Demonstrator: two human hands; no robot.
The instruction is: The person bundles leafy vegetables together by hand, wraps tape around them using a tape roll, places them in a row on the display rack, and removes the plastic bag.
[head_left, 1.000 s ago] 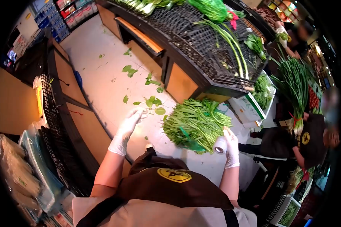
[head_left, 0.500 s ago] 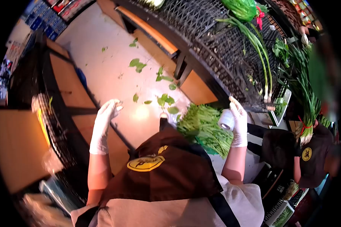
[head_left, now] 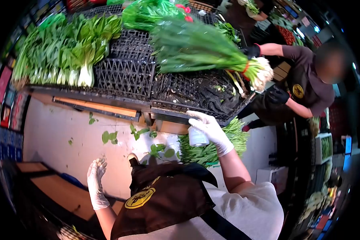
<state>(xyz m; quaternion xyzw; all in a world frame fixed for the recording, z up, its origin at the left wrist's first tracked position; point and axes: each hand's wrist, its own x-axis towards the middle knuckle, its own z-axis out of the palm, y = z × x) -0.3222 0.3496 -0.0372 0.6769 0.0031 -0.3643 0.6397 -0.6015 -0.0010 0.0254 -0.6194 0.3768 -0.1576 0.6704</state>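
My right hand [head_left: 213, 132], in a white glove, is closed around a small white cylinder [head_left: 198, 137], perhaps a roll of tape. It is beside the front edge of the black crate display, above a heap of leafy greens [head_left: 212, 150] down by the floor. My left hand [head_left: 96, 180], gloved in white too, is held low on the left with its fingers curled together. Something small and pale shows at its fingertips, too small to name. In front, a co-worker's black-gloved hand [head_left: 251, 51] holds a big bundle of green onions [head_left: 204, 50] tied with a red band over the crates.
Bok choy [head_left: 86, 74] and other leafy greens [head_left: 48, 52] stand in rows at the left of the black crates [head_left: 126, 76]. A green plastic bag [head_left: 148, 14] lies at the back. Loose leaves [head_left: 110, 137] litter the floor. The co-worker [head_left: 304, 76] stands at the right.
My view has turned right toward the crates and the co-worker. The co-worker's green onions, upright before, now lie sideways over the crates. My right hand keeps the white cylinder; my left hand appears lower.
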